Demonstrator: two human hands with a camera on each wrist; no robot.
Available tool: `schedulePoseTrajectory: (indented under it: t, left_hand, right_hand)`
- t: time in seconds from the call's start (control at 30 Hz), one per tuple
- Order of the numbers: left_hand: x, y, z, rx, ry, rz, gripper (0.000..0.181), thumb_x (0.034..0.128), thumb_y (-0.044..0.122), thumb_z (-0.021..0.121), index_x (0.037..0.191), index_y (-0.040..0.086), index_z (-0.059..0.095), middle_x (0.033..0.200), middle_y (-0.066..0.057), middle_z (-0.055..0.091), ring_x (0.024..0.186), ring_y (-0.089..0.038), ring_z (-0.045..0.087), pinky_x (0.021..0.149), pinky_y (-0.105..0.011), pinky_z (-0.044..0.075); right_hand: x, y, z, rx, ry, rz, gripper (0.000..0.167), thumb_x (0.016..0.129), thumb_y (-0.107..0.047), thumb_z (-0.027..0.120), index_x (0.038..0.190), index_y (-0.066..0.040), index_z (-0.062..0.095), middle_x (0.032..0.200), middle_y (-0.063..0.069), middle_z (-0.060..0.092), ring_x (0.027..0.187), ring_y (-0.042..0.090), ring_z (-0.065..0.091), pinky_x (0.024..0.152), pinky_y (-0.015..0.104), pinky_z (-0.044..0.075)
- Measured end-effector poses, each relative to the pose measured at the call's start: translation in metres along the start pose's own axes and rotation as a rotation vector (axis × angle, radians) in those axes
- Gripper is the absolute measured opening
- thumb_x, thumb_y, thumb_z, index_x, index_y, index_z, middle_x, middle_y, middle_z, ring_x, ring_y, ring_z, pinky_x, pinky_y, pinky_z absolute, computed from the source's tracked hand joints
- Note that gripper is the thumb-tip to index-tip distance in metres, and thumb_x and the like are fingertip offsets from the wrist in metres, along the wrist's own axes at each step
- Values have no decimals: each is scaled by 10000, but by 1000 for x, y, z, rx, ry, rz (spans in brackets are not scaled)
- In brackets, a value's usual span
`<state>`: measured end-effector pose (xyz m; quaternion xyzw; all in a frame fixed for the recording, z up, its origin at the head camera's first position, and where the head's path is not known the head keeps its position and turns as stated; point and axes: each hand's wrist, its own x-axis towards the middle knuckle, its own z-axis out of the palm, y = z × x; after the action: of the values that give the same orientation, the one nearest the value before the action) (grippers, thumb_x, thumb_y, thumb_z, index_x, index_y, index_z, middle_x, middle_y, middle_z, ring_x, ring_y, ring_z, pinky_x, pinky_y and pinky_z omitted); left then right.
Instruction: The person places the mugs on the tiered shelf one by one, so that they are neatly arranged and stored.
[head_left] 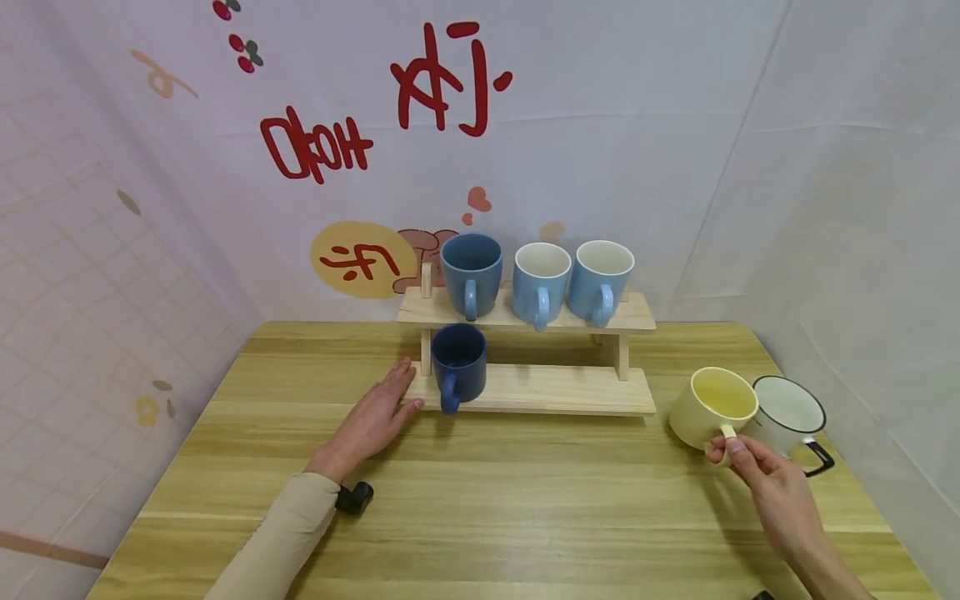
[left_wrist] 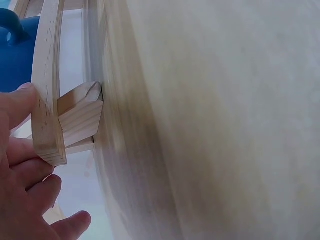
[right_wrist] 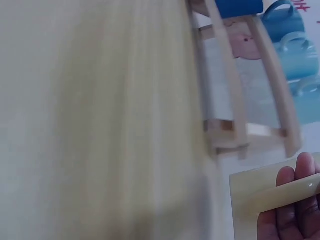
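Note:
At the right, my right hand (head_left: 776, 492) pinches the handle of a yellow mug (head_left: 697, 412). The mug tilts slightly and appears held above the tabletop; its handle (right_wrist: 290, 195) lies across my fingers in the right wrist view. Just behind it is a white mug (head_left: 787, 408) with a black rim and black handle. My left hand (head_left: 375, 417) holds the left end of a two-tier wooden rack (head_left: 562, 390), thumb at the front and fingers around the end of the lower board (left_wrist: 47, 115). On that board, close to this hand, sits a dark blue mug (head_left: 461, 367).
The upper tier holds a grey-blue mug (head_left: 472, 275) and two light blue mugs, one in the middle (head_left: 536, 292) and one at the right (head_left: 596, 287). The rack stands near the back edge of the wooden table (head_left: 525, 500). White printed cloth (head_left: 637, 150) hangs behind.

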<state>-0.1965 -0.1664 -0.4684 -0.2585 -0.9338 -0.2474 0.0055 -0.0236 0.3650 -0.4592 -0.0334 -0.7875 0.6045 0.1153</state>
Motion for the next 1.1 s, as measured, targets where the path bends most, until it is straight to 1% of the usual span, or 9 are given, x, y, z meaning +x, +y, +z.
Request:
schedulePoseTrajectory:
  t: [0.17,0.37,0.43,0.57,0.67,0.8,0.97,1.1]
  left_hand:
    - [-1,1,-1,-12,-1,-8,648,1073,296,588,1554,-81,375,1659,-240,277,1525,-403,284,1164,-641,315]
    - [-2,1,1,-25,8,0,638,1074,277,588,1549,-92,375,1657,-245,278,1520,-417,287,1170,-629,314]
    - [-2,1,1,-24,13,6,634,1075,269,586,1546,-98,374,1655,-250,278,1518,-422,288,1172,-625,313]
    - [-2,1,1,-23,18,5,632,1075,272,585,1549,-90,376,1656,-246,280,1520,-413,290,1181,-606,313]
    - [-1,1,1,-23,12,3,637,1076,283,583,1553,-84,374,1658,-240,280,1524,-402,288,1187,-591,312]
    - [-1,2,0,-25,12,5,639,1070,278,597,1545,-92,382,1654,-243,286,1524,-400,288,1183,-596,317]
    - [0,1,0,-17,12,4,647,1067,283,602,1545,-92,382,1652,-244,289,1523,-399,290,1183,-593,318]
    - [0,1,0,-13,12,4,648,1067,285,602,1546,-91,381,1647,-253,295,1515,-415,301,1180,-598,319]
  right_hand:
    - [-1,-18,4,-39,10,-49,295,1101,-93,500,1185,166,613,937,51,741,1037,17,662,934,86,468]
    - [-1,-37,16,57,-2,-101,269,1095,-47,491,1166,188,599,899,59,731,1040,61,659,955,100,467]
    - [-1,-42,21,90,-15,-106,275,1094,-40,487,1165,208,583,890,62,728,1057,70,656,964,105,466]
    - [-2,-51,31,99,-33,-112,285,1097,-34,476,1158,227,572,881,45,719,1084,93,639,978,115,457]
    - [-2,-57,38,114,-46,-109,275,1097,-26,472,1149,221,581,877,55,716,1065,107,636,977,124,450]
    - [0,-64,48,96,-58,-106,275,1101,-42,472,1139,195,606,879,51,717,1049,102,628,969,135,442]
    - [4,-71,60,124,-95,-115,294,1106,-41,454,1127,221,585,886,35,710,1006,111,629,971,153,445]
    - [7,-75,71,131,-118,-121,289,1107,-42,455,1122,215,587,887,50,707,974,127,641,965,165,460]
